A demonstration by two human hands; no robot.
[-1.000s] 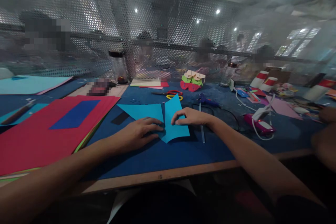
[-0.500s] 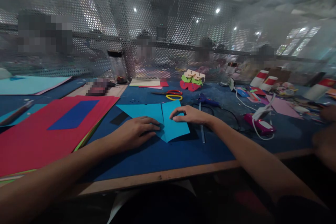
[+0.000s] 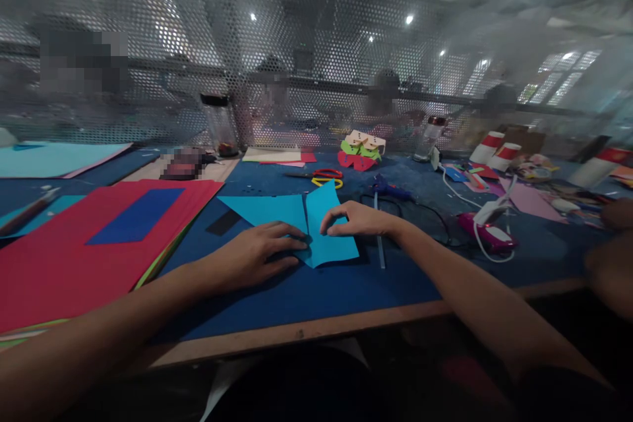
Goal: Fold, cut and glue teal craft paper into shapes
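A bright blue paper point(image 3: 331, 244) with a slit at its far edge lies creased on the dark blue table point(image 3: 232, 316); its right part is raised. My left hand point(image 3: 264, 249) rests on the paper's near left side, palm down, fingers apart. Over the right part, my right hand point(image 3: 349, 219) is curled with thumb and index fingertips close together at the paper; whether they pinch it is too small to tell. Red and yellow scissors point(image 3: 327, 178) lie beyond the paper. A blue glue gun point(image 3: 393, 190) is to the right, with a clear glue stick point(image 3: 380, 244) nearer me.
Red sheets point(image 3: 54, 264) with a dark blue rectangle point(image 3: 138, 216) are at left. Folded paper pieces point(image 3: 361, 150) and jars point(image 3: 220, 125) stand near the mesh screen point(image 3: 306, 33). A magenta device point(image 3: 487, 234) with a white cable and another person's hand point(image 3: 610, 270) are at right.
The right part of the blue paper has lifted and bent upward at its far corner. My left hand has shifted slightly right, and my right hand's fingers have curled closer together.
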